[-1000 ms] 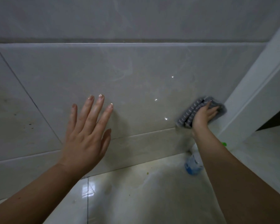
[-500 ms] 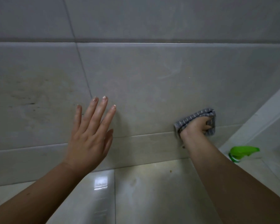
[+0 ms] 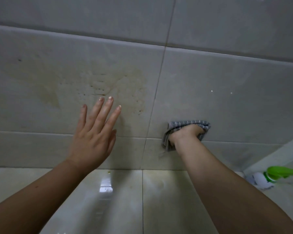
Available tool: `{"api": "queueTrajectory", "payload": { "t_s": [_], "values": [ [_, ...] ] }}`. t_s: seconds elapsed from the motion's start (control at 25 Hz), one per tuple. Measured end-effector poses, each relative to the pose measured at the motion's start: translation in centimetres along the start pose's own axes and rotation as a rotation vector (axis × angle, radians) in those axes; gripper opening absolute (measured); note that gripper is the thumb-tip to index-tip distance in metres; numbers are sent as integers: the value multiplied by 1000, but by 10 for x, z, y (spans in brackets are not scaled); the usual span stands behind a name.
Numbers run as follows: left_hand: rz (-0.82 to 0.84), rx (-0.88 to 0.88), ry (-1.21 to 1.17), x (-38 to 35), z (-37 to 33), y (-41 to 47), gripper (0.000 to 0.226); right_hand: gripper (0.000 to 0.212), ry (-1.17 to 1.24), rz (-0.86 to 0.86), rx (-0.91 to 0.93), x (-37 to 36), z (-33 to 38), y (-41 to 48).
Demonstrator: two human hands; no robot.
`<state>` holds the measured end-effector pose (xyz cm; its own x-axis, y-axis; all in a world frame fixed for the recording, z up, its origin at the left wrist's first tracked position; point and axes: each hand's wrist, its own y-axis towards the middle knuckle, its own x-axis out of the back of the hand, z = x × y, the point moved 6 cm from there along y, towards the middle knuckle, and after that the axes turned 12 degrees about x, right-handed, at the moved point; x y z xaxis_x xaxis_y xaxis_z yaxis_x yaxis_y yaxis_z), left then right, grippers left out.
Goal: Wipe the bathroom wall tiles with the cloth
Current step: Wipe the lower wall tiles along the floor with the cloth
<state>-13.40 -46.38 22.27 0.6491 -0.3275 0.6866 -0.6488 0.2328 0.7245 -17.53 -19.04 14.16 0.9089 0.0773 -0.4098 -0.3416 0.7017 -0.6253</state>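
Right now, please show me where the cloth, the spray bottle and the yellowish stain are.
cloth (image 3: 189,123): head view, striped top edge above the right hand's knuckles.
spray bottle (image 3: 282,173): head view, green trigger head.
yellowish stain (image 3: 125,81): head view, blotchy middle, on the tile.

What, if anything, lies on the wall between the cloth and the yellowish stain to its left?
Nothing visible does. The cloth, bunched under the right hand, sits just right of the vertical grout line; bare tile runs from there to the stain. The open left hand is spread just below the stain, beside that path.
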Motion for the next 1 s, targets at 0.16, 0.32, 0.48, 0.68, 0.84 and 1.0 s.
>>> {"api": "queueTrajectory", "payload": {
  "t_s": [0.16,0.32,0.48,0.68,0.84,1.0],
  "values": [
    [-10,8,1,16,18,-3,63,58,-73,148,-63,-19,-31,-56],
    [-25,24,16,36,36,-1,65,60,23,312,-224,-38,-45,-97],
    [-85,117,-1,61,49,13,67,60,-41,563,-159,-51,-22,-134],
    [-83,164,-10,82,47,19,69,63,-105,511,117,-76,15,-173],
    [-34,178,69,92,48,18,69,74,-577,272,713,-60,30,-180],
    [-1,139,153,111,40,24,66,72,-756,386,1383,-62,22,-197]
  ]
}}
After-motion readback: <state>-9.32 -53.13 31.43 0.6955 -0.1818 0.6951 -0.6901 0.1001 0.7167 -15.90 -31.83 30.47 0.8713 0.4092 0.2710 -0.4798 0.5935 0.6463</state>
